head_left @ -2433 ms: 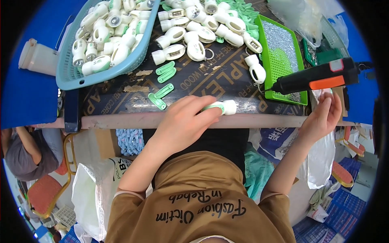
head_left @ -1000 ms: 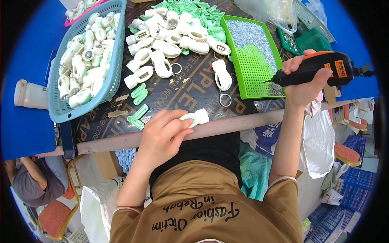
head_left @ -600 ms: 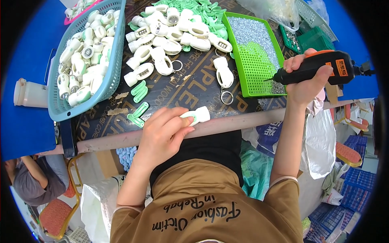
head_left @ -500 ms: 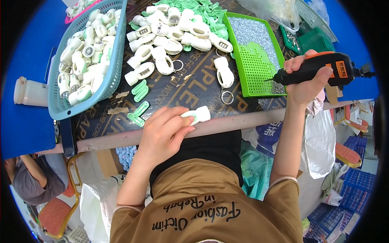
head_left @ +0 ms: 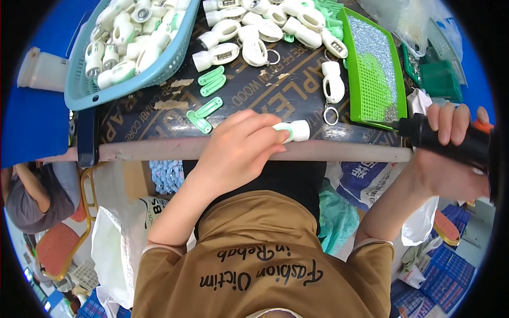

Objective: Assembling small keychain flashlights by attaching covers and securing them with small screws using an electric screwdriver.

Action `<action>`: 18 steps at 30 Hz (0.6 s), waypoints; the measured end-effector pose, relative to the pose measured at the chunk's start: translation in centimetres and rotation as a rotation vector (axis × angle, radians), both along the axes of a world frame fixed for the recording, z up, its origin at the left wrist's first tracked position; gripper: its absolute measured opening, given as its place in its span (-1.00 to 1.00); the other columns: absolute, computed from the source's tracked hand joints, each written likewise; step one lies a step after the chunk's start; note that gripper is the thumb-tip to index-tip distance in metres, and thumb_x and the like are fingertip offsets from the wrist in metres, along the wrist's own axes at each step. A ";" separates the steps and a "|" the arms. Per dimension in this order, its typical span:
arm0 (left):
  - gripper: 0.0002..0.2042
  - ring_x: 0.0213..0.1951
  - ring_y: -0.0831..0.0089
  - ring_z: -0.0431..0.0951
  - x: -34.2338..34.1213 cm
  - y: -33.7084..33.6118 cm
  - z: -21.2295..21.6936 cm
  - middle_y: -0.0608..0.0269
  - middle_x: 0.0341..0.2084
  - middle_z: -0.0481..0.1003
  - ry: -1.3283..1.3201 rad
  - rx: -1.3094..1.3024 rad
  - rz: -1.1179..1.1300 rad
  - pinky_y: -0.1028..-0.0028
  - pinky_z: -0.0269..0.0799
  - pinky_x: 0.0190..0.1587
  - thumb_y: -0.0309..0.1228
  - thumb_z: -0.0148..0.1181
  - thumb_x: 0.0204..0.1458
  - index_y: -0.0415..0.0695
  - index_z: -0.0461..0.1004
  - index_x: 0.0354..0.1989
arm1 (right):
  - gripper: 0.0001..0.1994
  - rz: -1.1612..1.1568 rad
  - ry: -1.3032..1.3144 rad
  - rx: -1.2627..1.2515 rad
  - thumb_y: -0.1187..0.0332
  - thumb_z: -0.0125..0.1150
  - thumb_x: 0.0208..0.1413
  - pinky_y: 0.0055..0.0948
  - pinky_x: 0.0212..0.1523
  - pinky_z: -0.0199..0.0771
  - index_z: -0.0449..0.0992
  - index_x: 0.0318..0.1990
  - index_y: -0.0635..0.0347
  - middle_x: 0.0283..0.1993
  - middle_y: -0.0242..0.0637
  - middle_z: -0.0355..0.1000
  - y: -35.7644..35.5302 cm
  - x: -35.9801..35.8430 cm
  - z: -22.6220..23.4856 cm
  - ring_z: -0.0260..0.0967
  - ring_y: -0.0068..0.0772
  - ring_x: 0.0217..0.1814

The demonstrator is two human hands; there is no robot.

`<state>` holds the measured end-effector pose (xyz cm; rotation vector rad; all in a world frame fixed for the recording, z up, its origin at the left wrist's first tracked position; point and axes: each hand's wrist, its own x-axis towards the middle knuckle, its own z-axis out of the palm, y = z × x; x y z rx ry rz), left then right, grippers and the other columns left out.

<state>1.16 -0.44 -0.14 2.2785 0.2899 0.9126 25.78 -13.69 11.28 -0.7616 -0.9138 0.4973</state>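
Observation:
My left hand [head_left: 238, 148] pinches a small white keychain flashlight [head_left: 300, 130] with a green cover on its handle, at the table's front edge. Its white head points right, and the fingers hide most of the handle. On the right, my right hand [head_left: 450, 159] is wrapped round a black electric screwdriver [head_left: 424, 132], its tip pointing left by the near corner of a green tray [head_left: 352, 79] of small screws. Two pairs of green covers [head_left: 212, 80] lie beyond my left hand. A finished-looking flashlight with a key ring [head_left: 333, 87] lies left of the tray.
A blue basket [head_left: 159, 74] full of white flashlights stands at the far left, beside a white jar [head_left: 43, 69]. More flashlights [head_left: 254, 32] are heaped at the back. Dark green bins [head_left: 440, 79] stand beyond the tray. Another person [head_left: 45, 196] sits at the left.
The view has shifted, so the table things appear higher and further right. My right hand has moved right and nearer with the screwdriver. My left hand keeps its pinch on the flashlight.

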 end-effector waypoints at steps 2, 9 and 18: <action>-0.76 -0.50 0.29 0.44 0.3 0.0 -0.2 0.18 -0.34 0.53 -0.014 0.001 -0.003 0.42 0.35 -0.47 -0.55 0.39 -0.34 -0.15 0.53 -0.40 | 0.01 -0.002 0.000 -0.019 -0.60 -0.05 -0.33 -0.39 -0.43 0.21 0.31 0.00 0.23 -0.51 -0.28 0.31 2.2 -3.7 -0.4 0.19 -0.39 -0.56; -0.77 -0.40 0.24 0.46 -0.2 -0.1 -0.5 0.19 -0.36 0.49 -0.010 -0.010 -0.007 0.32 0.39 -0.34 -0.53 0.33 -0.27 -0.13 0.49 -0.37 | 0.00 0.039 0.000 -0.042 -0.60 -0.06 -0.33 -0.40 -0.43 0.21 0.30 0.00 0.21 -0.51 -0.29 0.31 6.3 -9.5 -1.5 0.19 -0.40 -0.56; -0.78 -0.42 0.26 0.48 0.0 -0.1 -0.2 0.20 -0.38 0.51 -0.015 -0.012 -0.010 0.37 0.40 -0.38 -0.55 0.34 -0.30 -0.14 0.51 -0.40 | -0.01 0.060 -0.002 -0.054 -0.60 -0.07 -0.32 -0.40 -0.43 0.21 0.30 0.00 0.19 -0.51 -0.30 0.30 6.1 -9.7 -1.7 0.19 -0.42 -0.56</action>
